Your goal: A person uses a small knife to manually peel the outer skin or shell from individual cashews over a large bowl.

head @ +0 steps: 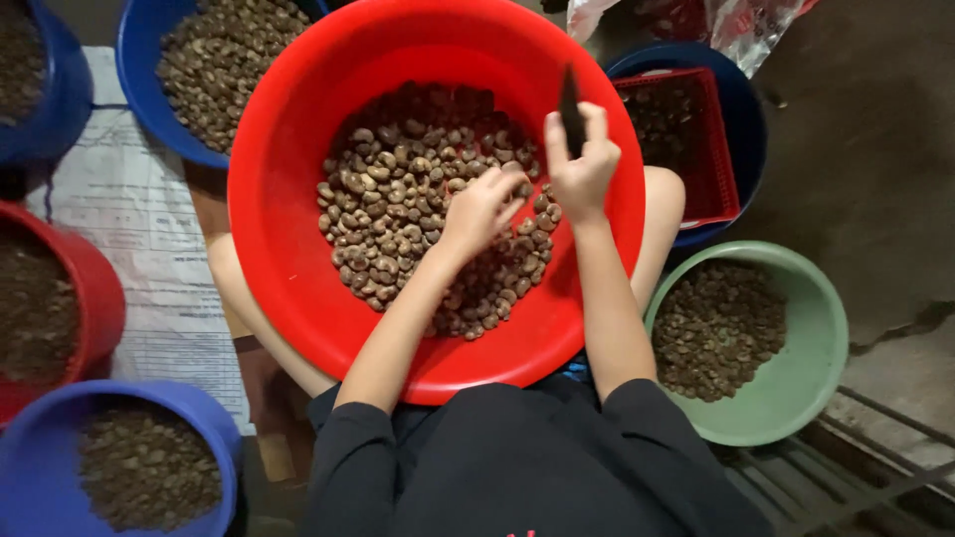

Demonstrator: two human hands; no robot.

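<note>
A big red basin [288,149] rests on my lap, holding a heap of brown-grey nuts [398,189]. My left hand [479,209] reaches into the heap with its fingers curled on the nuts; whether it grips one I cannot tell. My right hand [582,164] hovers just to the right, over the basin's right side, closed around a small dark knife [570,114] whose blade points away from me.
Other bowls of nuts ring me: a green bowl [826,338] at right, a red crate [716,149] in a blue tub [746,109] beyond it, blue tubs [139,70] at upper left and lower left [40,467], a red tub [99,298] at left. Printed paper [149,229] lies on the floor.
</note>
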